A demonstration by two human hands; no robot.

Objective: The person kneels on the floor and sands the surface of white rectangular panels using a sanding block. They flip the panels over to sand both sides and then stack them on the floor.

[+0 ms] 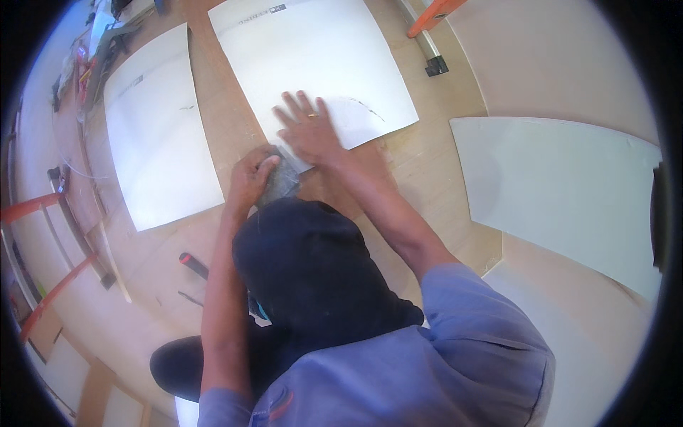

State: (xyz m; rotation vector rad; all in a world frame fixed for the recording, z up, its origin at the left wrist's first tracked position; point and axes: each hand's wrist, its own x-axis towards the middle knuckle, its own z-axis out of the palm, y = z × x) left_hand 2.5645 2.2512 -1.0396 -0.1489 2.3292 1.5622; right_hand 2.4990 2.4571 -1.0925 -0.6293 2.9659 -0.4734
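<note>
Plywood floor point(213, 128) fills the view, pale wood grain, with white tiles laid flat on it. Left hand point(250, 178) has its grip clenched on a small grey block point(281, 179), looks like a rubbing or sanding block, fingers curled over its top; the block sits against the near corner of the middle white tile point(320, 64). Right hand point(307, 128) lies flat with fingers spread, palm down on that same tile just past the corner, grip released, nothing held; a ring shows on one finger. The two hands are just beside each other, block between them and slightly nearer the person. A thin dark curved line point(366, 108) is marked on the tile to the right of the right hand. Person is crouched over the work, dark head covering point(306, 270) and blue shirt point(441, 349) blocking the lower middle of the view. Second white tile point(160, 135) lies to the left, apart from the middle one with a strip of bare floor between. Third tile point(562, 185), off-white, lies well apart on the right. A black tool with red handle point(193, 265) rests on the floor left of the left forearm; can't tell what kind. Orange and metal bars point(430, 28) show at the top edge, more orange framing point(43, 249) on the left rim.
</note>
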